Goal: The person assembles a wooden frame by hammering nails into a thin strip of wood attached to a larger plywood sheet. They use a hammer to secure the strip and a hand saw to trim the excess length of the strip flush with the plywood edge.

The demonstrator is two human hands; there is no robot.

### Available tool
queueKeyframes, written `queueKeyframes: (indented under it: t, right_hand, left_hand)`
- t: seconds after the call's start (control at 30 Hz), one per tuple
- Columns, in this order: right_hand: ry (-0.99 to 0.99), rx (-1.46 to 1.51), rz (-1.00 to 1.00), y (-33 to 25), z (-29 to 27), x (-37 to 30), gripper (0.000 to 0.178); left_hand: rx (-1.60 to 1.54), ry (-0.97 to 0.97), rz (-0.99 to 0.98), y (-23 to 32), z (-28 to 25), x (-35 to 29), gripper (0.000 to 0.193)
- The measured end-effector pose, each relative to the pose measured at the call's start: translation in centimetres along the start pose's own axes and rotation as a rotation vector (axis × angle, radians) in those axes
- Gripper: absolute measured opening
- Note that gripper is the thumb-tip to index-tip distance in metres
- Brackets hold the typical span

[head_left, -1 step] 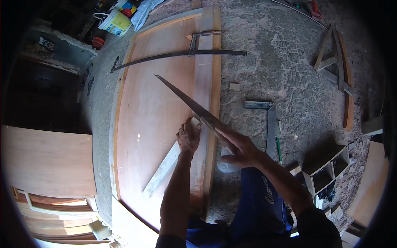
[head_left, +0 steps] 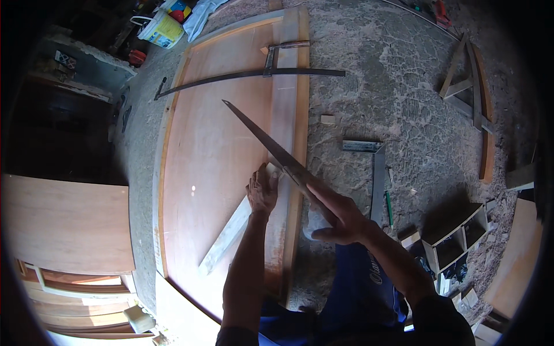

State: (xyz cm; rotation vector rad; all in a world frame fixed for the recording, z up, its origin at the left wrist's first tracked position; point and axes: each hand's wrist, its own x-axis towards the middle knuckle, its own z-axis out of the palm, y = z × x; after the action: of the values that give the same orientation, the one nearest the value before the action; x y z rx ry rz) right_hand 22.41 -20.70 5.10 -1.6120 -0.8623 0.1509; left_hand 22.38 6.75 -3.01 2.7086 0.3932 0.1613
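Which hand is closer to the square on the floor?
Right. The right hand, gripping the saw, appears just left of the square's near end; the left hand is farther left, over the panel, holding the strip.

There are two grips point(head_left: 262, 193) point(head_left: 344, 218), one handsaw point(head_left: 265, 142) — plus one metal square point(head_left: 378, 176), one bucket point(head_left: 161, 32).

Rough grey floor point(head_left: 410, 121), bright light lower left, deep shadow above.
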Motion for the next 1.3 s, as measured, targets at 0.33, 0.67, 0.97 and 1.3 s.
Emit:
queueKeyframes:
  t: [0.33, 0.67, 0.97, 1.3]
  right_hand:
    - [0.368, 0.050, 0.330, -4.1, 0.4, -6.2, 0.066]
    - [0.342, -0.190, 0.172, -3.8, 0.4, -6.3, 0.058]
    - [0.178, -0.144, 0.205, -6.0, 0.4, -8.1, 0.058]
    - [0.160, -0.052, 0.204, -7.9, -0.7, -7.8, 0.060]
  left_hand:
    - [0.042, 0.086, -0.358, 0.8, 0.4, 1.8, 0.039]
    - [0.087, 0.360, -0.300, 2.1, 1.8, 1.9, 0.035]
    - [0.014, -0.011, -0.440, 0.3, 1.4, 3.4, 0.038]
    - [0.069, 0.156, -0.366, 0.9, 2.2, 1.9, 0.027]
